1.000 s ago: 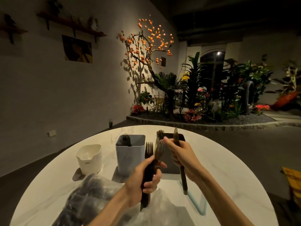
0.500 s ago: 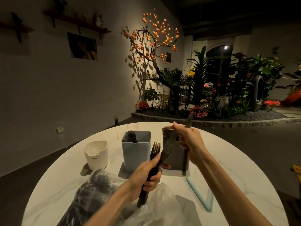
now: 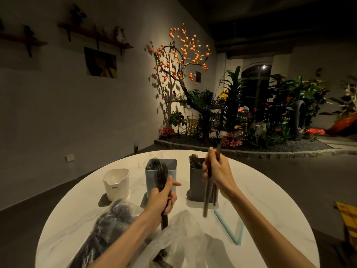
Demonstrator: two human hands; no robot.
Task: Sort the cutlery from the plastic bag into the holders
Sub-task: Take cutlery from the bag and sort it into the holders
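Cutlery is split between both hands: the left hand [image 3: 163,198] grips a bundle of dark forks [image 3: 161,176], fingers curled round the handles, just near of the blue-grey holder [image 3: 170,172]; the right hand [image 3: 217,171] clamps long dark pieces [image 3: 207,196] in front of the grey holder [image 3: 195,185]. Loosely bunched, a piece could slip onto the worktop [image 3: 260,200] or land in the wrong holder. Dim light hides whether the right hand's pieces are knives or spoons; the plastic bag [image 3: 185,240] blurs its contents
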